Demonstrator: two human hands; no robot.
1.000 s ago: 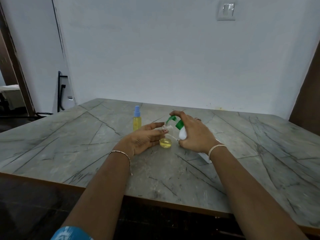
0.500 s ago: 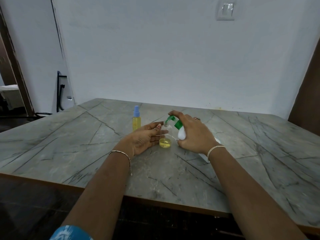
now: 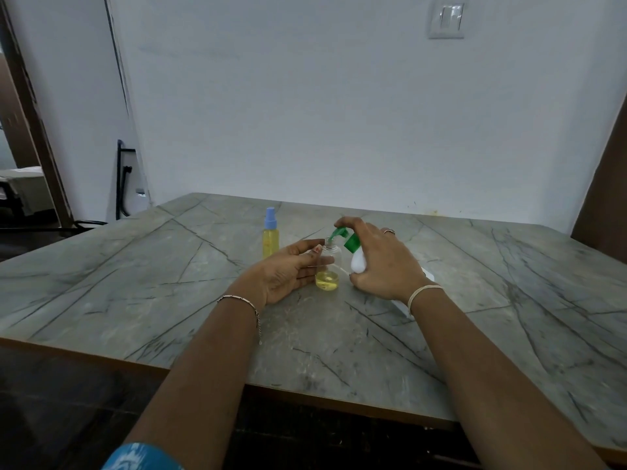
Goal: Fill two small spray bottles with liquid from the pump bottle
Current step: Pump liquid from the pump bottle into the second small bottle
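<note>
**Left hand:** Your left hand (image 3: 288, 276) grasps the uncapped spray bottle (image 3: 328, 257) from its left side, thumb up by the neck, fingers curled at the body.

**Uncapped btl:** It stands upright on the marble-look table (image 3: 169, 300), approx. centre. There is a shallow layer of yellow liquid in the bottom, clear above.

**Right hand:** Your right hand (image 3: 383, 266) is clenched round the white pump bottle (image 3: 358, 262), just right of the small btl. The index finger lies over the green pump head (image 3: 350, 243).

**Pump bottle:** It leans left, w/ the spout tip directly over the open neck. Cannot tell whether liquid is running at the spout.

**Second unit:** The capped spray bottle (image 3: 270, 237) has its blue cap on and is yellow nearly to the shoulder. It stands upright, just left of and beyond your left fingertips, not touched.

**Misc.:**
- A white object (image 3: 405, 308) lies on the table under your right wrist; ID not possible.
- Thin bracelet (image 3: 237, 299) on left wrist, pale band (image 3: 424, 291) on right.
- Wall switch (image 3: 446, 20) on far wall, upper right.
</note>
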